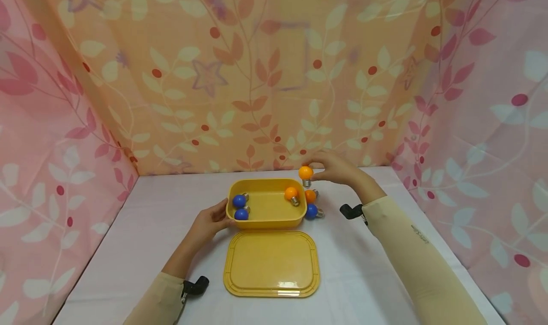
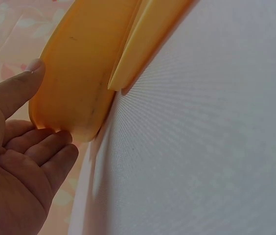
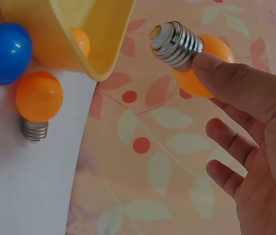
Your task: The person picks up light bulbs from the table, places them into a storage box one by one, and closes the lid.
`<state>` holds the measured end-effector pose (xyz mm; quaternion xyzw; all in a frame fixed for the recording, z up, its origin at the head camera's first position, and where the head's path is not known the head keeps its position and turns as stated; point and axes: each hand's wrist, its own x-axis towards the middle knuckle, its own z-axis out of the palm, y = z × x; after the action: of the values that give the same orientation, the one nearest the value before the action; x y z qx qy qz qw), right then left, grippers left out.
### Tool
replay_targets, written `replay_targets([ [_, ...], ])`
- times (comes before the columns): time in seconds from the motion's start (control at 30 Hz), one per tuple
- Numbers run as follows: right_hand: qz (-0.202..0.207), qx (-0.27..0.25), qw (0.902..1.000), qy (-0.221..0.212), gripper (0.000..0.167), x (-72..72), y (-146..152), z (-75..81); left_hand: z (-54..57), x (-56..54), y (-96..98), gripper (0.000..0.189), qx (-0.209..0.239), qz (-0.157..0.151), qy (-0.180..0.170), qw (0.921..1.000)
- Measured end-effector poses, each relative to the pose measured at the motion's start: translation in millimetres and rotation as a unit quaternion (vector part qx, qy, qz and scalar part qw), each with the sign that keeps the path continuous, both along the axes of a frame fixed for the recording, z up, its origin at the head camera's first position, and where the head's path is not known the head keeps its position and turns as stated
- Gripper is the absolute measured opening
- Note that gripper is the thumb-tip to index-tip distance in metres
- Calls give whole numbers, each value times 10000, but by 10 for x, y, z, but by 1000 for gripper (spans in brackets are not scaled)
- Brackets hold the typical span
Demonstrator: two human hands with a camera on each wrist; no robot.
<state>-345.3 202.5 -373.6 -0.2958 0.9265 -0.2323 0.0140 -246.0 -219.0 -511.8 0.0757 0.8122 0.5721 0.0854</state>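
Observation:
Between the fingertips of my right hand (image 1: 336,167) an orange light bulb (image 3: 211,58) is pinched, its metal screw base pointing down in the head view. It is above the right back corner of a yellow plastic container (image 1: 267,224). My left hand (image 1: 210,222) holds that container at its left end, thumb and fingers spread around the side. Inside lie two blue bulbs (image 1: 239,201) at the left and an orange bulb (image 1: 291,193) at the right. Outside, beside the right wall, another orange bulb (image 1: 310,196) and a blue bulb (image 1: 311,211) lie on the table.
A yellow lid (image 1: 271,263) lies flat on the white table (image 1: 355,277), just in front of the container. Patterned cloth walls (image 1: 257,77) enclose the table at the back and on both sides. A black wrist camera (image 1: 196,286) is strapped to the left forearm.

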Motion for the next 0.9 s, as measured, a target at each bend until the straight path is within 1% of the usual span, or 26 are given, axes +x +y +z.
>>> replay_targets([
  [0.17, 68, 199, 9996, -203, 38, -72, -128, 61, -1, -9, -12, 97, -4, 1, 52, 10000],
  [0.3, 298, 329, 9988, -206, 37, -145, -239, 96, 0, -11, -12, 93, -59, 47, 30, 10000],
  [0.43, 535, 321, 9978, -221, 37, -219, -357, 113, -4, -8, -7, 91, -57, 71, 6, 10000],
  [0.5, 610, 331, 9974, -208, 37, -257, -420, 99, -8, -4, -7, 92, -37, 102, -27, 9999],
  [0.57, 697, 408, 9967, -105, 36, -297, -482, 73, -7, 1, -9, 95, -31, 84, -3, 10000],
  [0.7, 808, 499, 9955, -6, 35, -365, -596, -2, -6, 1, -13, 96, 9, 67, 9, 10000],
  [0.83, 885, 511, 9947, -104, 36, -430, -698, -73, -15, -9, -19, 95, -20, 33, 62, 10000],
  [0.9, 922, 572, 9940, -154, 35, -469, -750, -104, -22, -14, -20, 92, -33, 68, 67, 9999],
])
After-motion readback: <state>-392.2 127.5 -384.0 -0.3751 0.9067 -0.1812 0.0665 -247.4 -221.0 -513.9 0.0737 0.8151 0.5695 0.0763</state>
